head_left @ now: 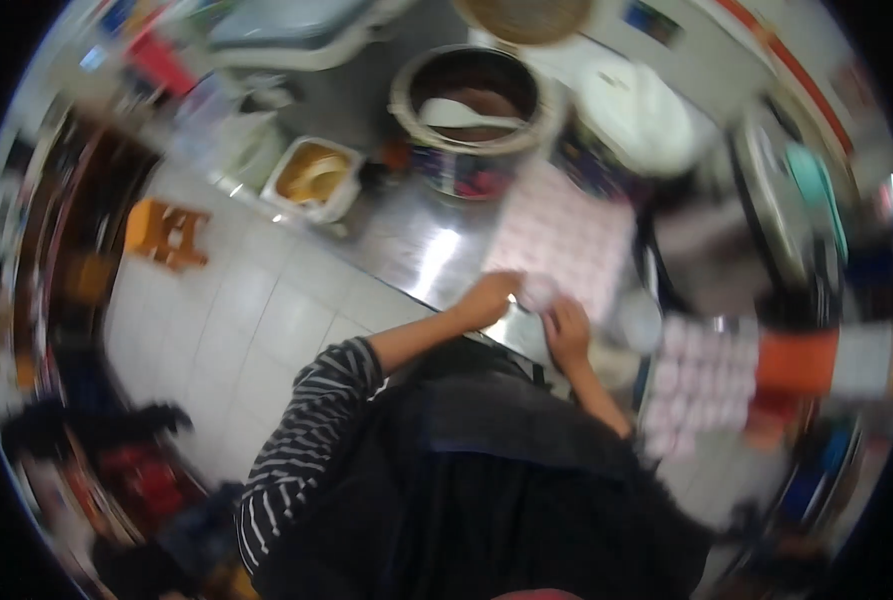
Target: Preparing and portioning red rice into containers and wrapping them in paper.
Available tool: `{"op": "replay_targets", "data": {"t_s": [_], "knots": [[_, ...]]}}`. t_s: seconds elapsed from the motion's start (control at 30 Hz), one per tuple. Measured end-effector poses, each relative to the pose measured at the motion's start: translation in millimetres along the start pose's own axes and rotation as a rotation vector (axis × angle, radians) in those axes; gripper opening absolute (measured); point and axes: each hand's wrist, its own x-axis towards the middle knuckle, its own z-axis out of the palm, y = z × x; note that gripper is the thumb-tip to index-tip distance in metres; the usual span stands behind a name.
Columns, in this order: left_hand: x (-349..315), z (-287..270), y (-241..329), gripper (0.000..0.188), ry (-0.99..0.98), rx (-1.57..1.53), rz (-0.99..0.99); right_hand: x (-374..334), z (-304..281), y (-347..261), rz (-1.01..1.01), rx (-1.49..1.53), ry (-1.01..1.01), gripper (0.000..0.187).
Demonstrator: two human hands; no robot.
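Both forearms reach forward, left hand [491, 297] and right hand [567, 330] pinching (blurred) small cup [538, 292].

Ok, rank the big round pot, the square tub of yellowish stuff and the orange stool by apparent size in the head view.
1. Round pot, clearly largest.
2 and 3. Square tub and orange stool look alike; the stool sits farther down on the floor, so that's unsure.

Pale tiled floor [256, 320], shiny steel counter [416, 240], small orange stool [166, 232], cluttered edges.
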Motion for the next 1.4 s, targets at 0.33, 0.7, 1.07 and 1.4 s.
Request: {"op": "replay_targets", "data": {"t_s": [0.33,0.7,1.07,1.4], "knots": [[46.3,-38.8,56.0,0.018,0.132,-0.316,-0.613,29.3,-32.4,-28.2,1.019,0.709,-0.066,0.027],[60.5,-9.1,63.8,0.012,-0.112,-0.009,-0.441,37.5,-10.6,-40.1,0.749,0.423,0.167,0.019],[77.6,-8.4,21.1,0.021,-0.427,-0.016,-0.313,15.4,-10.9,-35.8,0.582,0.716,0.1,0.028],[52.0,29.5,6.1,0.059,-0.435,-0.248,-0.412,15.0,-6.6,-24.5,0.634,0.042,0.105,0.009]]}}
